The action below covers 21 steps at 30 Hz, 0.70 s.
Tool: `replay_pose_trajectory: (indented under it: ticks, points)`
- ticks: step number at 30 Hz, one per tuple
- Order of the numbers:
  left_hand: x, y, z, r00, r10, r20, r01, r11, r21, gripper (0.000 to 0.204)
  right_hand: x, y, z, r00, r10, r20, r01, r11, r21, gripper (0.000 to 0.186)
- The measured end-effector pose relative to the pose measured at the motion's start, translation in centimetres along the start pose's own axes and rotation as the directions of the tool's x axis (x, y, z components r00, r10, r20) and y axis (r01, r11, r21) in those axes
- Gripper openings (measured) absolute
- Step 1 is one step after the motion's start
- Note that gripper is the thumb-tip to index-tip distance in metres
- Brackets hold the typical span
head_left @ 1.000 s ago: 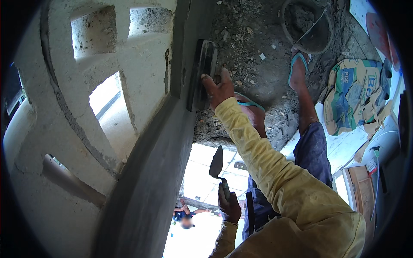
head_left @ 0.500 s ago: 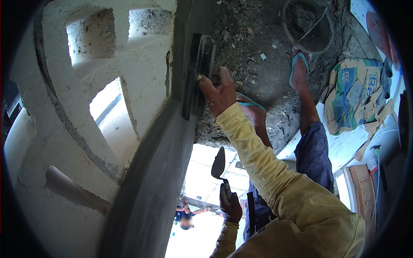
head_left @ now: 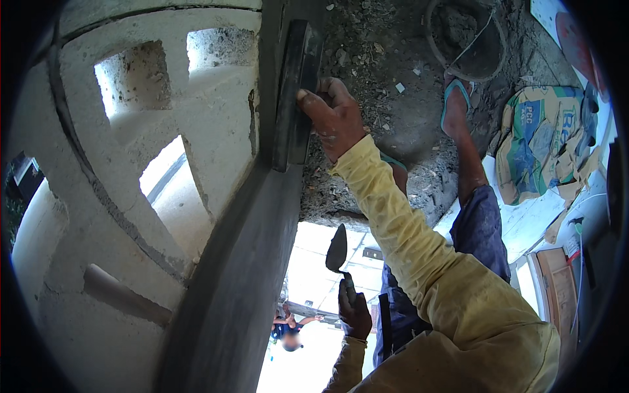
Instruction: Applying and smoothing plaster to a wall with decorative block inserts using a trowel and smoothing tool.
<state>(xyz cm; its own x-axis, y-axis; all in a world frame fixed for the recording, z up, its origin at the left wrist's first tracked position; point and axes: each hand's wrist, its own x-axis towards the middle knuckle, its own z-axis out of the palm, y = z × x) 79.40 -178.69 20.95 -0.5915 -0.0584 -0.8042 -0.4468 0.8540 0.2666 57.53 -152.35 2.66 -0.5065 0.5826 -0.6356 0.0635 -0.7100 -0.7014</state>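
Observation:
My right hand, closed round the grip of a long dark plastering float, presses it along a narrow strip of smooth grey plaster. The float stands nearly lengthwise to the strip, at its upper part. Lower down, my left hand is wrapped round the handle of a small pointed trowel, its leaf-shaped blade pointing up and away from the wall. The trowel touches nothing else. Left of the plaster is a pale openwork block wall with several openings.
A round bucket with grey material stands at the far right, by my sandalled foot. A torn cement bag lies right of it. Rubble covers the ground. Another person is far below, at lower centre.
My right hand and the float have slid a little farther up along the plaster strip. The left hand still holds the trowel in nearly the same place. The view has shifted slightly.

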Motion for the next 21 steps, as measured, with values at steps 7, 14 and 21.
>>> replay_pose_trajectory:
  ticks: [7,14,21]
  points:
    - [0.5,1.3,0.3,0.999,0.043,-0.005,-0.043,0.997,0.071,0.053,-4.4,5.5,-1.4,0.993,0.116,-0.012,-0.115,0.993,0.016,0.034]
    - [0.4,1.3,0.3,0.998,-0.059,-0.029,0.059,0.998,-0.005,0.052,-8.2,6.6,-1.1,0.994,-0.106,0.007,0.104,0.968,-0.228,0.037]
    - [0.5,0.0,0.1,1.000,-0.012,0.012,0.012,1.000,0.016,0.059,-4.1,5.3,-0.5,0.951,-0.302,-0.060,0.231,0.829,-0.510,0.039]
